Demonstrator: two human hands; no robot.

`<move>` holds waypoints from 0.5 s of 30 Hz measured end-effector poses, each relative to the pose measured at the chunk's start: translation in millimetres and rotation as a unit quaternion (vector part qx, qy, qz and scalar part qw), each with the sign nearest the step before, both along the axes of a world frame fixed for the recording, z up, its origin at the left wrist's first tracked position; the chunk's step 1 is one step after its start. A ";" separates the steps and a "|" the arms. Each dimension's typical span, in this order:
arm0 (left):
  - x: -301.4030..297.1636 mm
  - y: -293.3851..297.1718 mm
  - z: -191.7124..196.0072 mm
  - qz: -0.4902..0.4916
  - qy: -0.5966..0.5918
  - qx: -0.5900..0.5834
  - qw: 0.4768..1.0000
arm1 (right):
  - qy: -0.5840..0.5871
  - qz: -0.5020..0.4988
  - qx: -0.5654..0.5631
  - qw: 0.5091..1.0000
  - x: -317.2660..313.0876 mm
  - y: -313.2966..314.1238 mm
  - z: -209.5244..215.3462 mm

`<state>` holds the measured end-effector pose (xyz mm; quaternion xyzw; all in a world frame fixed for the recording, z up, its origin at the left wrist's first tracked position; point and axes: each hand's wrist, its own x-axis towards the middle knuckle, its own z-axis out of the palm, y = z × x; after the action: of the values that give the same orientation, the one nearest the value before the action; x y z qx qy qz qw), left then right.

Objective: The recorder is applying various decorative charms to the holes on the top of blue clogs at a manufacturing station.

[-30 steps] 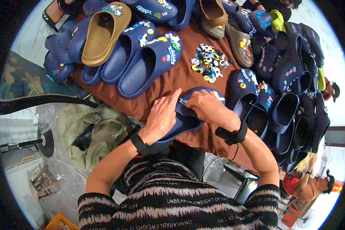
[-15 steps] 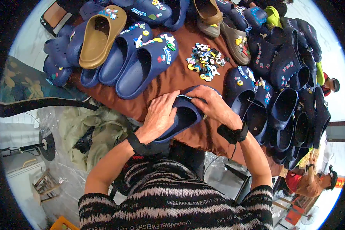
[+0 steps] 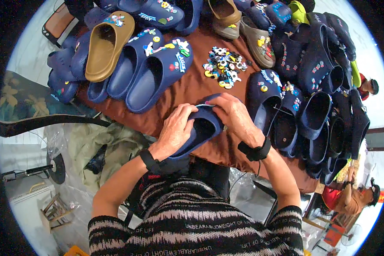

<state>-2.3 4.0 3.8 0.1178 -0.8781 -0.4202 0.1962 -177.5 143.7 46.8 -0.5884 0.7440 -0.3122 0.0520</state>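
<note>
A navy blue foam clog (image 3: 199,130) lies at the near edge of the brown-covered table (image 3: 187,91), its opening facing up. My left hand (image 3: 175,130) grips its left side with the fingers curled over the rim. My right hand (image 3: 232,114) clasps the toe end from the right, fingertips on the top. Both wrists wear black bands. A heap of small colourful shoe charms (image 3: 223,67) sits on the cloth just beyond the clog.
Several navy clogs (image 3: 155,74) with charms and a tan clog (image 3: 104,45) lie at the far left. More navy clogs (image 3: 315,115) pile up along the right. Olive and grey clogs (image 3: 256,38) sit at the back. Green cloth (image 3: 102,149) and a fan base (image 3: 55,168) lie on the floor left.
Both hands stay on the navy clog; the left hand has slid along its side and the right hand has shifted over the toe. The clog has turned slightly.
</note>
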 end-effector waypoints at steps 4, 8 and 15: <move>0.0 0.0 0.1 0.002 0.008 0.011 1.000 | 0.010 -0.001 0.012 1.000 1.4 -1.3 5.2; 1.2 1.2 -1.9 0.013 0.019 0.014 1.000 | 0.038 0.008 0.029 0.999 6.1 -5.4 7.9; 1.6 1.0 -0.7 0.014 0.008 0.017 1.000 | 0.006 0.027 0.094 0.995 -1.9 -14.1 7.0</move>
<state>-0.7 5.0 3.1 0.1296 -0.8675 -0.4333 0.2070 -179.4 129.5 53.8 -0.6029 0.7541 -0.2356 0.1114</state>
